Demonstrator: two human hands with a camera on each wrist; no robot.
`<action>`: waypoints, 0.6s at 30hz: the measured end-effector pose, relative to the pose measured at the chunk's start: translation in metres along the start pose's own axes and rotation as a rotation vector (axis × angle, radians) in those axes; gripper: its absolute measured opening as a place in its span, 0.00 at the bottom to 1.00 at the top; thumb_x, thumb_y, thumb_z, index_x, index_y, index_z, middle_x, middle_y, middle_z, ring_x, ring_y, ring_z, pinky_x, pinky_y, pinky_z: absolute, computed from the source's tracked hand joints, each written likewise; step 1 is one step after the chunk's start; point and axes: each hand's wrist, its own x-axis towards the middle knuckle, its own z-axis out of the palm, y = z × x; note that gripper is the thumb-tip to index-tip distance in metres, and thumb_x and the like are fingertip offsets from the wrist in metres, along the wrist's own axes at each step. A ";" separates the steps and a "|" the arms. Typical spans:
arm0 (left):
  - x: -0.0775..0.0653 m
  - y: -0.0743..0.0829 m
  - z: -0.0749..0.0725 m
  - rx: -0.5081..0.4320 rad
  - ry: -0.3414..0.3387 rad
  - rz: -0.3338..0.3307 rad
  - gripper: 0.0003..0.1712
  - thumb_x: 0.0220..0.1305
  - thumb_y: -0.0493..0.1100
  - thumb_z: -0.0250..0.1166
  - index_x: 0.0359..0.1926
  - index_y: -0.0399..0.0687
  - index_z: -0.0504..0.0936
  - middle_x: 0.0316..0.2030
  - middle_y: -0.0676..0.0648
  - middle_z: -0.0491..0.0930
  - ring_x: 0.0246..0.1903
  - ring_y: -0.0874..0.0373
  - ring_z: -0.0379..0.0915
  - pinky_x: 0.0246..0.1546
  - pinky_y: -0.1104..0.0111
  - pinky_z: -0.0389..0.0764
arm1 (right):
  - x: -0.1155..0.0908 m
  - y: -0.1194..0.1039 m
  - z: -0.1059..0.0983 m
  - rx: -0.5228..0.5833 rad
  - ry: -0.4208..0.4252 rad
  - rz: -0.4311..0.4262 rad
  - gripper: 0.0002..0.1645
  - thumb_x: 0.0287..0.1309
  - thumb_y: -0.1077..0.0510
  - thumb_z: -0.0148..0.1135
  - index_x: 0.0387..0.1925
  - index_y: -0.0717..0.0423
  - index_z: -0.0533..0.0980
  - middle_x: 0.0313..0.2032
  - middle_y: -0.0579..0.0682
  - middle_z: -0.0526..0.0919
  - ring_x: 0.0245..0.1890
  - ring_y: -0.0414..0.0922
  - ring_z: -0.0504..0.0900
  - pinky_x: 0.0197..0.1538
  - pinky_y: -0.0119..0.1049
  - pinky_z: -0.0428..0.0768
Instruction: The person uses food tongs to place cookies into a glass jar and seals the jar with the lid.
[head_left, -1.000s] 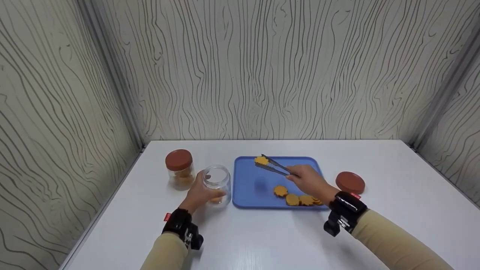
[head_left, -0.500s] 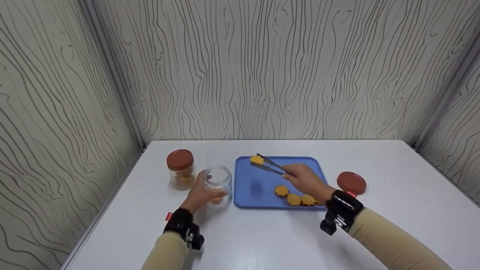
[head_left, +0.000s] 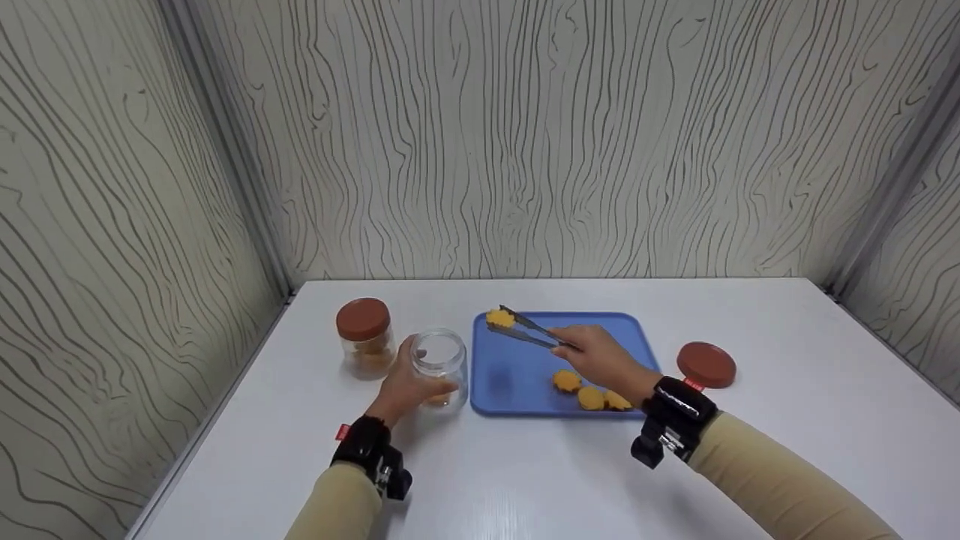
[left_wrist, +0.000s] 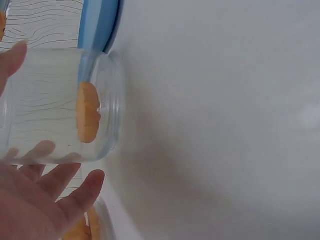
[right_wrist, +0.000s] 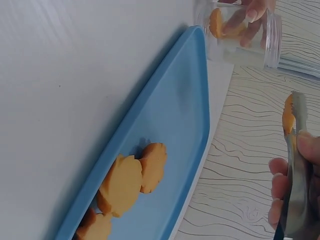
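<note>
A person's right hand (head_left: 600,356), clamped around metal tongs (right_wrist: 298,195), has carried a cookie (head_left: 500,319) leftward over the past second, from farther in over a blue tray (head_left: 525,364) to above its far left corner, nearer an open jar (head_left: 441,369). The left hand (head_left: 405,386) stays wrapped about that jar, thumb on one side and fingers on the other, the jar upright just beside the tray. The jar is clear and smooth-walled, round at the mouth, with an orange-yellow piece (left_wrist: 88,112) near its base. The held cookie has a scalloped edge, as do others (head_left: 568,381) along the tray's near side. The tray is rectangular with rounded corners and a raised rim. A second jar (head_left: 367,349), capped in red-brown, stands left on the glossy white table (head_left: 480,465); a matching round lid (head_left: 706,364) lies right.
</note>
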 end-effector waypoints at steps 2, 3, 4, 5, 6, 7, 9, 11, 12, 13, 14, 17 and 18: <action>-0.001 0.000 0.001 -0.003 -0.001 0.011 0.59 0.42 0.40 0.80 0.71 0.38 0.54 0.63 0.33 0.65 0.62 0.40 0.63 0.63 0.48 0.62 | 0.001 -0.001 0.001 0.005 -0.001 0.001 0.23 0.69 0.63 0.53 0.62 0.71 0.70 0.48 0.61 0.81 0.24 0.40 0.67 0.33 0.38 0.66; -0.001 0.001 0.001 -0.001 0.001 0.014 0.58 0.42 0.40 0.80 0.70 0.38 0.54 0.63 0.32 0.66 0.62 0.40 0.63 0.63 0.48 0.62 | 0.001 -0.002 0.002 0.007 -0.003 0.001 0.23 0.69 0.63 0.53 0.62 0.70 0.70 0.46 0.61 0.82 0.23 0.39 0.66 0.32 0.37 0.66; -0.002 0.001 0.001 0.002 0.002 0.017 0.58 0.42 0.40 0.80 0.70 0.38 0.55 0.63 0.32 0.66 0.61 0.40 0.63 0.63 0.47 0.62 | 0.002 -0.003 0.002 0.013 -0.006 0.002 0.23 0.69 0.63 0.54 0.62 0.70 0.70 0.45 0.60 0.82 0.22 0.39 0.66 0.31 0.36 0.66; -0.002 0.001 0.000 0.002 0.004 0.013 0.57 0.42 0.40 0.80 0.70 0.38 0.55 0.63 0.32 0.66 0.61 0.41 0.63 0.63 0.48 0.62 | 0.002 -0.005 0.003 0.021 -0.011 0.002 0.23 0.69 0.63 0.54 0.62 0.70 0.70 0.45 0.59 0.82 0.21 0.39 0.65 0.30 0.36 0.65; -0.002 0.001 0.000 0.003 0.005 0.010 0.58 0.42 0.40 0.80 0.70 0.38 0.55 0.63 0.33 0.66 0.61 0.41 0.63 0.63 0.48 0.62 | 0.003 -0.006 0.003 0.026 -0.013 0.000 0.23 0.69 0.62 0.54 0.61 0.70 0.70 0.44 0.59 0.82 0.21 0.39 0.64 0.29 0.35 0.65; -0.002 0.001 0.000 0.003 0.005 0.006 0.58 0.42 0.40 0.80 0.70 0.38 0.55 0.63 0.33 0.66 0.61 0.41 0.63 0.63 0.48 0.62 | 0.004 -0.007 0.004 0.027 -0.015 -0.003 0.23 0.69 0.62 0.54 0.61 0.70 0.70 0.43 0.58 0.82 0.21 0.39 0.64 0.28 0.35 0.65; -0.002 0.000 0.000 0.005 0.001 0.001 0.58 0.42 0.41 0.80 0.70 0.39 0.55 0.63 0.33 0.66 0.62 0.41 0.63 0.63 0.47 0.62 | 0.005 -0.010 0.005 0.035 -0.019 0.001 0.23 0.69 0.62 0.54 0.61 0.70 0.71 0.43 0.58 0.82 0.21 0.39 0.64 0.28 0.35 0.64; -0.001 0.000 0.000 0.003 -0.004 0.001 0.59 0.42 0.42 0.81 0.70 0.39 0.55 0.63 0.34 0.66 0.62 0.42 0.63 0.63 0.48 0.62 | 0.006 -0.012 0.005 0.041 -0.020 0.002 0.23 0.69 0.63 0.54 0.61 0.70 0.71 0.44 0.58 0.82 0.21 0.39 0.64 0.29 0.35 0.65; -0.001 -0.001 0.000 0.002 -0.005 0.001 0.59 0.42 0.42 0.81 0.70 0.40 0.55 0.63 0.34 0.67 0.61 0.42 0.64 0.63 0.48 0.63 | 0.007 -0.013 0.005 0.037 -0.018 0.000 0.23 0.69 0.63 0.54 0.61 0.70 0.71 0.44 0.58 0.82 0.21 0.39 0.65 0.29 0.35 0.65; 0.000 -0.001 0.000 0.003 -0.005 0.003 0.59 0.41 0.43 0.81 0.70 0.40 0.55 0.63 0.35 0.67 0.61 0.42 0.64 0.63 0.48 0.63 | 0.007 -0.014 0.006 0.035 -0.017 -0.002 0.22 0.69 0.63 0.54 0.61 0.70 0.71 0.44 0.59 0.82 0.22 0.39 0.66 0.30 0.36 0.66; 0.000 -0.002 0.000 0.002 -0.004 0.004 0.59 0.41 0.42 0.81 0.70 0.39 0.55 0.63 0.35 0.67 0.61 0.42 0.64 0.63 0.48 0.63 | 0.008 -0.015 0.006 0.035 -0.018 -0.003 0.22 0.69 0.63 0.54 0.61 0.70 0.71 0.45 0.59 0.82 0.23 0.40 0.66 0.31 0.36 0.66; 0.001 -0.002 0.000 -0.004 -0.003 0.001 0.59 0.41 0.42 0.81 0.70 0.39 0.55 0.63 0.35 0.67 0.61 0.42 0.64 0.63 0.48 0.63 | 0.009 -0.018 0.008 0.026 -0.016 -0.007 0.22 0.69 0.63 0.54 0.61 0.70 0.71 0.47 0.59 0.82 0.25 0.40 0.68 0.33 0.37 0.67; 0.001 -0.002 0.000 -0.006 -0.004 0.000 0.59 0.41 0.42 0.81 0.70 0.39 0.55 0.63 0.35 0.67 0.61 0.43 0.64 0.63 0.48 0.63 | 0.010 -0.019 0.008 0.024 -0.015 -0.010 0.22 0.69 0.63 0.54 0.61 0.70 0.71 0.47 0.59 0.82 0.25 0.40 0.68 0.33 0.37 0.67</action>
